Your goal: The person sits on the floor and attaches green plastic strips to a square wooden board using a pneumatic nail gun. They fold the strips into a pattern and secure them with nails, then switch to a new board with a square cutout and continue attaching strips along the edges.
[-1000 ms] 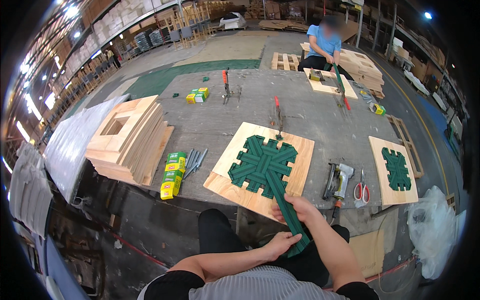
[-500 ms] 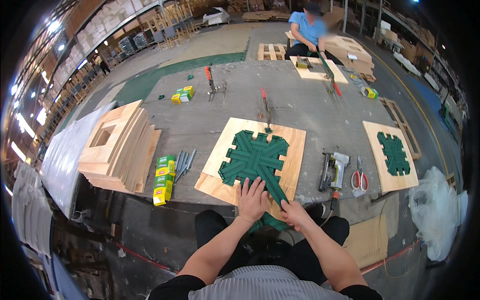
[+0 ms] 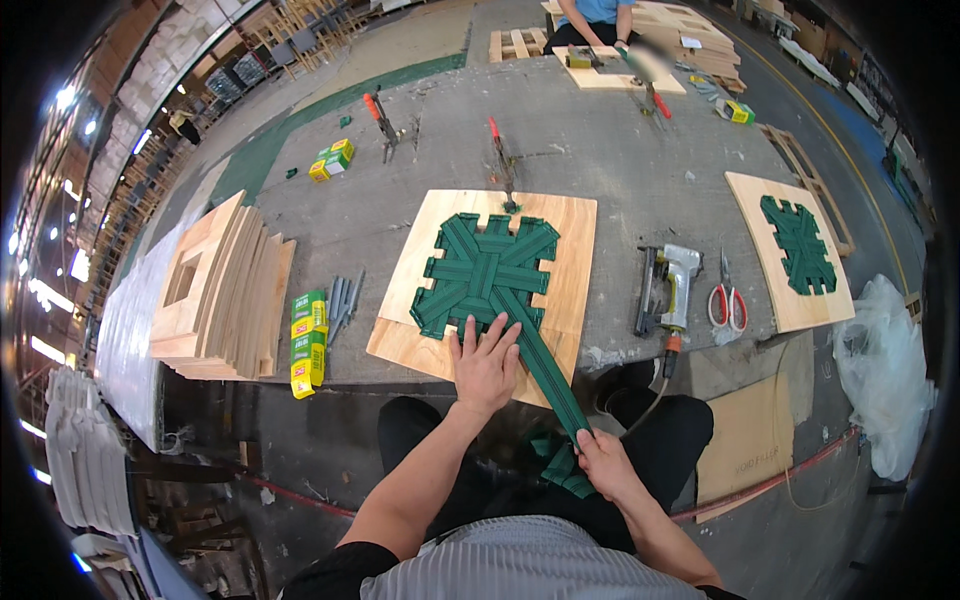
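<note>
A plywood board point(image 3: 395, 335) lies at the near edge of the table with green elastic webbing point(image 3: 478, 272) woven across it in crossing, star-like bands. My left hand point(image 3: 487, 368) is laid flat, fingers spread, on the webbing's near side and the board. From the weave a webbing strap point(image 3: 545, 375) runs taut toward me past the board's edge. My right hand point(image 3: 606, 465) grips this strap over my lap, and its loose end hangs below in folds. A toggle clamp point(image 3: 505, 170) with a red handle meets the board's far edge.
Right of the board lie a staple gun point(image 3: 672, 290) with a hose and red-handled scissors point(image 3: 727, 300). Beyond is another webbed board point(image 3: 745, 235). Stacked wooden frames point(image 3: 215, 290), staple boxes point(image 3: 308, 345) and staple strips point(image 3: 345, 305) lie left. A co-worker point(image 3: 597, 15) sits across the table.
My right hand has drawn the strap farther toward me, so a longer stretch shows past the board. My left hand stays pressed on the near side. The view has tilted down.
</note>
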`<state>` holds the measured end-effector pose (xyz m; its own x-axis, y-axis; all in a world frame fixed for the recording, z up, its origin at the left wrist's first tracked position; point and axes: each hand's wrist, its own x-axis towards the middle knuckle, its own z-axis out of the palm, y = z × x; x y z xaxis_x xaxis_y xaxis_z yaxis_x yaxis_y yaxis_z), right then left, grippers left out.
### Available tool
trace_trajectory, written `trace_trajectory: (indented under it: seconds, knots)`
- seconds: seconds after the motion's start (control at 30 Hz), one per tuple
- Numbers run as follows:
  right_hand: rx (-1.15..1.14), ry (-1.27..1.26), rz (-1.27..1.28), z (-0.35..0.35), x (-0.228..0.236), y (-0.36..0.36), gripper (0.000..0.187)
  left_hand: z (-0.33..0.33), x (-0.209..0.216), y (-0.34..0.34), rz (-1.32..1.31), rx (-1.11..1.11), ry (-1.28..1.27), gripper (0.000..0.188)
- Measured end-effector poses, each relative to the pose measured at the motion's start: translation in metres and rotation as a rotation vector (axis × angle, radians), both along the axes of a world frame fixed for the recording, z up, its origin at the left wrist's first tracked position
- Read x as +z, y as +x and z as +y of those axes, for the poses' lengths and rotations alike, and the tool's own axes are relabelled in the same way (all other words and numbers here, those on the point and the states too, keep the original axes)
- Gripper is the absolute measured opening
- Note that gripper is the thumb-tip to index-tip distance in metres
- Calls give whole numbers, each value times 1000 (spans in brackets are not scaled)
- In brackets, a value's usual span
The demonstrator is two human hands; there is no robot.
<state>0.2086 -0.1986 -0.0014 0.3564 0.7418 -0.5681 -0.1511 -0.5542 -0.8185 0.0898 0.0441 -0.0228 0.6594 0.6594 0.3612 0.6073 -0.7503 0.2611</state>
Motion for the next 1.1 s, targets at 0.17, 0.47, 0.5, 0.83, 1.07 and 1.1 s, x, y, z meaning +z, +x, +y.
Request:
trace_trajectory:
  seconds: [0.17, 0.47, 0.5, 0.83, 1.07, 1.1]
  knots:
    - [-8, 18, -26, -11, -12, 1, 44, 2, -4, 3, -18, -4, 40, 36]
    - [48, -116, -75, -4, -23, 3, 43, 3, -6, 2, -59, -4, 30, 35]
    - [69, -151, -88, 1, -22, 5, 43, 3, -6, 1, -67, -1, 35, 34]
    - [286, -180, -489, 30, -64, 11, 41, -27, -6, -49, -292, -463, -236, 10]
    - [350, -15, -604, 41, -88, 14, 37, -88, -45, -37, -270, -422, -580, 36]
    - [339, 15, -560, 41, -89, 12, 36, -88, -51, -30, -290, -427, -618, 39]
